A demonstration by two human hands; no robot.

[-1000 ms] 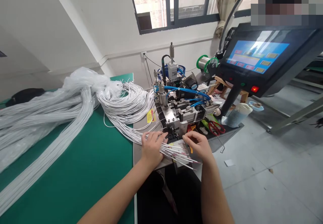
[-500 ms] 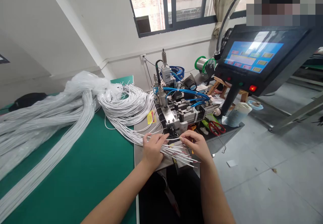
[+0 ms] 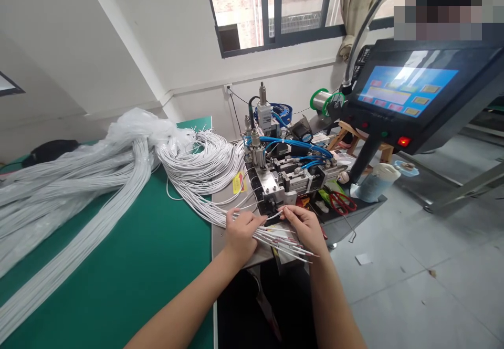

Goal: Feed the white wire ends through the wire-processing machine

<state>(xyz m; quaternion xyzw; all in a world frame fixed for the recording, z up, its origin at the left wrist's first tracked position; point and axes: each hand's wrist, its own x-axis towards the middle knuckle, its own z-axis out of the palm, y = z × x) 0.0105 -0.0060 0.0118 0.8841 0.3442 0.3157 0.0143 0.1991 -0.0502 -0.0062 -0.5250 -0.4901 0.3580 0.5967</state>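
Observation:
My left hand (image 3: pixel 239 232) lies closed over a fan of thin white wires (image 3: pixel 283 242) with red-marked, stripped ends, pressing them onto the metal plate in front of a small machine (image 3: pixel 280 173). My right hand (image 3: pixel 303 226) pinches one single white wire (image 3: pixel 272 215) between thumb and forefinger, its end held close to the machine's front jaw. The wires run back left into a big looped bundle (image 3: pixel 200 162).
A green mat (image 3: pixel 129 254) carries long white wire bundles in clear plastic (image 3: pixel 66 181). Blue air hoses (image 3: pixel 293 143) cross the machine. Red-handled scissors (image 3: pixel 342 201) lie right of it. A touch screen (image 3: pixel 407 91) hangs upper right; a solder spool (image 3: pixel 325 98) stands behind.
My right hand has lifted one wire out of the fan and moved it up towards the machine's front. My left hand stays on the wires. The camera shifted slightly.

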